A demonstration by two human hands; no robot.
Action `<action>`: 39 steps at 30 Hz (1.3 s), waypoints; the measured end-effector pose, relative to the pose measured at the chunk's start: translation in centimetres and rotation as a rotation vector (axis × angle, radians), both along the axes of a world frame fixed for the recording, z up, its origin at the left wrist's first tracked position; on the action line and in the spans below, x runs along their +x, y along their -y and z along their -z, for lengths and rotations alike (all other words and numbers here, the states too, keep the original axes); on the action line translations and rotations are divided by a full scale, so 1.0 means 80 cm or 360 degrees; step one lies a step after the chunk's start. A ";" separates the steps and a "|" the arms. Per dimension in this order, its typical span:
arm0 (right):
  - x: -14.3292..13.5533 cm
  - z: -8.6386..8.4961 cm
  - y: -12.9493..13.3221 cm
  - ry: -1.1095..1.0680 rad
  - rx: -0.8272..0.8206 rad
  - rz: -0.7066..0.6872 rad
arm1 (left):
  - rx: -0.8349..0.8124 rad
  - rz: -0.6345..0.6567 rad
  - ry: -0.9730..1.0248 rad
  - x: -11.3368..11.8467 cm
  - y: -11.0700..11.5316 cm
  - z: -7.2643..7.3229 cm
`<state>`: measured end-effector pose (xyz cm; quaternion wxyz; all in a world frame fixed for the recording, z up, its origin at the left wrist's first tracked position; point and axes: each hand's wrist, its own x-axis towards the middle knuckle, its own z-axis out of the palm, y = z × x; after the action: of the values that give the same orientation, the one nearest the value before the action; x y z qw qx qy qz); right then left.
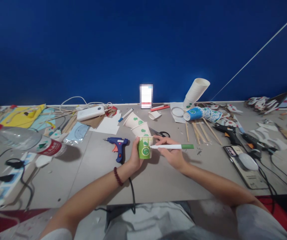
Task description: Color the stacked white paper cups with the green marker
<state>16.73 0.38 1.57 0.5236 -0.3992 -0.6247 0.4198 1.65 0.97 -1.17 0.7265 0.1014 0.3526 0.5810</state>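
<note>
My left hand (134,154) is wrapped round the left side of a paper cup (145,152), partly coloured green, with a round green emblem on its front. In my right hand (171,154) is a white marker pen (169,146) with a green end pointing right; its tip meets the cup's right side or is very close to it. Right behind lie two white paper cups (141,129) with green leaf prints. Black-handled scissors (163,134) lie behind my right hand, partly hidden. A blue glue gun (118,146) with an orange trigger rests left of my left hand.
A stack of paper cups (195,91) leans at the back, near a blue-coloured cup (193,114) and wooden sticks (200,131). A phone (244,166) and black glue guns (250,143) lie right. Left are a plastic bottle (26,140) and a power strip (13,180).
</note>
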 end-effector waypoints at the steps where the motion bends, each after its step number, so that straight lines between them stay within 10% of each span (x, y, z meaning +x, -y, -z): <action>1: 0.000 -0.001 0.000 0.0002 0.0008 0.0006 | -0.0003 0.0005 0.0001 0.000 0.000 0.001; 39: 0.001 0.000 0.000 0.0098 0.0050 0.0137 | 0.0011 0.0016 -0.0036 0.001 0.001 0.002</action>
<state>16.80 0.41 1.58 0.5279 -0.4303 -0.6293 0.3745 1.75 0.92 -1.36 0.7250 0.1122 0.3583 0.5774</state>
